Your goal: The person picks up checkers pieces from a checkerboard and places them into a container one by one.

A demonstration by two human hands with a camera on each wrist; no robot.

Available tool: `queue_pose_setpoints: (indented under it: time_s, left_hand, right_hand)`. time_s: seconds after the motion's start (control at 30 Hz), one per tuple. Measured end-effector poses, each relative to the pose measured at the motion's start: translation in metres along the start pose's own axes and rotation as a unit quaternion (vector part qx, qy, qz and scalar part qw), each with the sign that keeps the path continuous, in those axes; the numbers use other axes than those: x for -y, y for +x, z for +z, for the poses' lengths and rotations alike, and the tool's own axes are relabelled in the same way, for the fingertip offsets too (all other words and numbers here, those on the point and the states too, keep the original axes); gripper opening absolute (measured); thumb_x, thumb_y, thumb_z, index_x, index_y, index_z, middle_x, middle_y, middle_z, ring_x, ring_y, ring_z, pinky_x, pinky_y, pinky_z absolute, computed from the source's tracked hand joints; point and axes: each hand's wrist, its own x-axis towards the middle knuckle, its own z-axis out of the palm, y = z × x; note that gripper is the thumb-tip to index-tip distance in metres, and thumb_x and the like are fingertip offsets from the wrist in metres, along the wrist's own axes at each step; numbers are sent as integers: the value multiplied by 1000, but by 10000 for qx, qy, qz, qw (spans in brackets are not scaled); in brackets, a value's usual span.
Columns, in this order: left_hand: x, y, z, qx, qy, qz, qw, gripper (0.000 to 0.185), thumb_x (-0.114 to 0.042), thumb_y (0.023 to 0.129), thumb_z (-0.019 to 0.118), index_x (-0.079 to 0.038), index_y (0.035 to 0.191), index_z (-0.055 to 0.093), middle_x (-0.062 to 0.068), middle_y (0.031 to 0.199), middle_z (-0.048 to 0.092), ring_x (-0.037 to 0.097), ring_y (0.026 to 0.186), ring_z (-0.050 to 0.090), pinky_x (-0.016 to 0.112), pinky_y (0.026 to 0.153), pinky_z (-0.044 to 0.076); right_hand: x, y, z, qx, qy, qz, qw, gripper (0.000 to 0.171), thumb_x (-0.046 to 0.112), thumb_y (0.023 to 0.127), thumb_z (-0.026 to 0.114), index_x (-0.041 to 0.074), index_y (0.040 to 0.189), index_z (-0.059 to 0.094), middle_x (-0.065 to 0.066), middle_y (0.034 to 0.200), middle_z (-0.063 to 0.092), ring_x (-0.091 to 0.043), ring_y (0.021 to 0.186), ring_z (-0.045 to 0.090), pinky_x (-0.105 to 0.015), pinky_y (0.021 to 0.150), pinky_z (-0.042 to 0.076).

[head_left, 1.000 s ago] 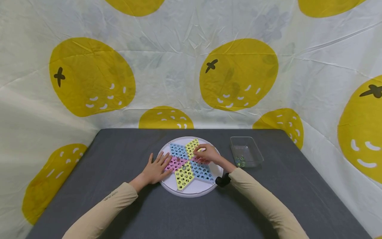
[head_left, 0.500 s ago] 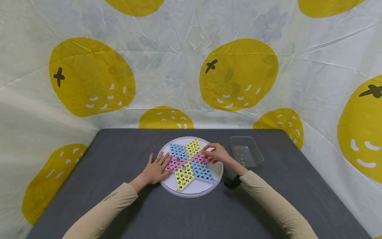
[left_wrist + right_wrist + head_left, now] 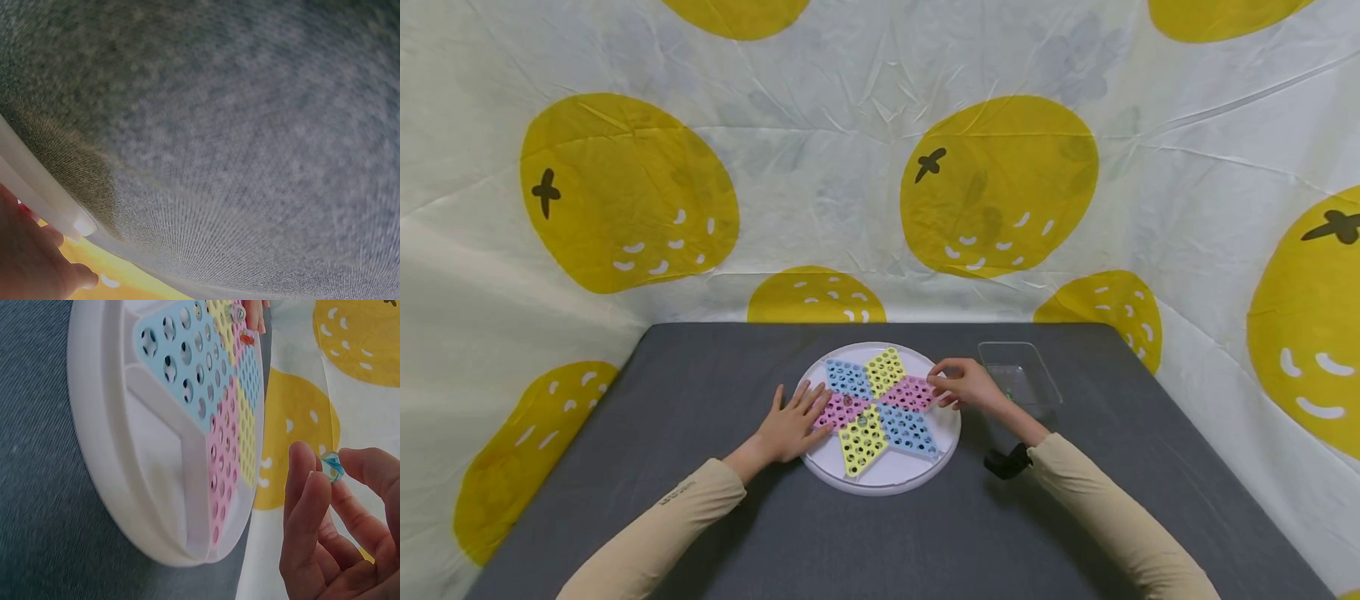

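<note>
Head view: a person's right hand [image 3: 970, 387] is over the right rim of a round white board [image 3: 901, 470] bearing a six-pointed star of pink, yellow and blue holed sections. It has shifted right, away from the star's middle and towards a clear container [image 3: 1039, 382], uncovering the pink right-hand section; the marble it carries seems to be leaving the board. The left hand [image 3: 786, 432] lies on the board's left side, fingers spread, gripping nothing. The right forearm and hand partly hide the container, so its contents are hard to count; the held marble is too small to make out.

Left wrist view: mostly blurred grey tablecloth [image 3: 250, 137], with a slice of white rim and part of the left hand cut off at lower left.

Right wrist view: thumb and fingertips pinch a clear, blue-swirled marble [image 3: 331, 467], held beyond the board's edge. An orange-red marble [image 3: 247, 339] sits farther across the star, near the cut-off left fingers.
</note>
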Motion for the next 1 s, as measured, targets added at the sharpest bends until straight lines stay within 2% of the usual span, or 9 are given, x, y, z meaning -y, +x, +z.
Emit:
queue_pose_setpoints:
  time_s: [0.13,0.33,0.57,0.73,1.0]
  left_hand:
    - [1,0,1,-74,-44,48,10000,61,-46,92,37,-13,141,26,8,149,22,33,137,15,62,102,7]
    - [1,0,1,-15,5,39,10000,62,-48,92,36,-14,142,24,7,149,20,32,138,13,62,103,6]
    - [4,1,6,-55,1,36,10000,63,-50,91,34,-15,142,24,6,150,20,31,138,12,61,103,5]
    - [7,3,10,-30,4,13,10000,64,-53,91,30,-18,143,19,2,151,16,29,139,9,61,104,4]
    - [8,3,11,-141,-72,41,9999,64,-54,91,30,-19,143,20,3,150,18,29,139,10,61,103,4]
  right_hand:
    - [-6,-3,-8,29,28,-96,9999,29,25,86,58,3,105,59,-23,85,67,-38,72,65,-40,55,50]
    - [-13,-10,-19,-79,58,-110,9999,32,26,86,58,2,108,58,-26,87,66,-33,69,66,-31,52,50]
    - [-19,-16,-38,-204,71,-123,9997,36,25,87,57,-2,111,55,-26,89,65,-36,74,65,-44,61,51]
    - [-23,-18,-51,-279,85,-65,9996,37,25,87,56,-2,113,54,-16,83,67,-35,74,65,-46,63,52]
    - [-33,-22,-71,-437,79,-83,9990,43,28,88,56,-3,117,52,-25,93,65,-33,74,66,-44,63,52]
